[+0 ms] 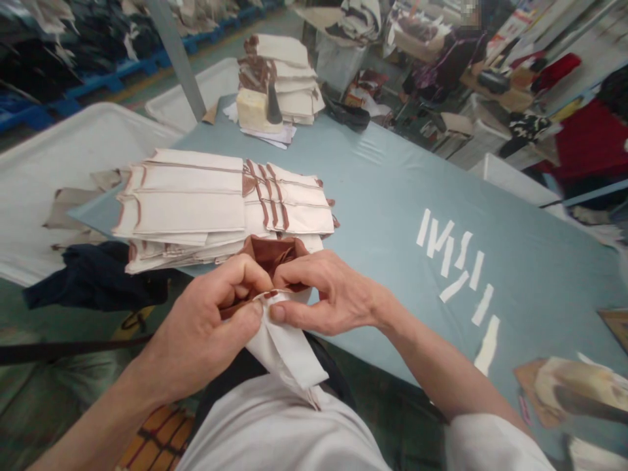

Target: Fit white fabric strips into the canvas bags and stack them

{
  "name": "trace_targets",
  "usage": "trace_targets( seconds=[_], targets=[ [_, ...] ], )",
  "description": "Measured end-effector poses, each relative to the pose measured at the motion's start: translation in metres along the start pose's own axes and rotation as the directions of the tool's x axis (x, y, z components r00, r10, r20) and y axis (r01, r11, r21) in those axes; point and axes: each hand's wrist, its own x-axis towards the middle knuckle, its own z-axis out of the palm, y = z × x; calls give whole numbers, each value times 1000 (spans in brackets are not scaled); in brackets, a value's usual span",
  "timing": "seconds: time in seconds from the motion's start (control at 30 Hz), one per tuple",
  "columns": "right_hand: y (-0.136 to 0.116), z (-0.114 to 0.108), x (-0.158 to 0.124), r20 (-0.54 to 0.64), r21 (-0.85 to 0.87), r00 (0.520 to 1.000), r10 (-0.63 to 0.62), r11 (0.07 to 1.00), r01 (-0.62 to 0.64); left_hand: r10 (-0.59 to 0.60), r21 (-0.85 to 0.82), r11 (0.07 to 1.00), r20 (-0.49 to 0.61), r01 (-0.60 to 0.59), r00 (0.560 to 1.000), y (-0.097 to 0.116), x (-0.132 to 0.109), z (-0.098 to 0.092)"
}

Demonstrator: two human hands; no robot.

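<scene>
Close to my body, a white cloth piece [289,350] with brown lining [275,254] is held between both hands at the table's near edge. My left hand [223,311] pinches its left side, thumb on the white fabric. On the right side my right hand [318,294] grips the same seam between thumb and fingers. The white part hangs down toward my lap, and the brown part opens upward beyond my fingers. Just past the hands lies a stack of white cloth pieces with brown edges [196,196].
On the blue table [373,196], several white strips [461,248] lie to the right. Another cloth stack [294,78] stands at the back beside a yellowish block [252,110]. A white bin [98,131] adjoins the left side, with dark blue cloth [98,275] below it.
</scene>
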Motion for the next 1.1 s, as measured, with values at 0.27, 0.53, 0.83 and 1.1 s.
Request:
trace_targets(
  seconds=[0.27,0.53,0.83,1.1],
  targets=[
    [-2,23,-1,-29,372,967,251,901,-223,177,128,978,-114,-162,978,-23,-10,3],
    [1,51,-13,81,745,932,353,600,-293,373,114,926,-153,-359,915,-56,-17,16],
    [-14,48,-14,-130,474,904,407,826,-303,249,21,968,-178,-249,952,-66,-25,22],
    [-24,26,-27,-227,-166,974,-15,986,-23,92,66,990,355,-123,930,-21,2,-18]
  ],
)
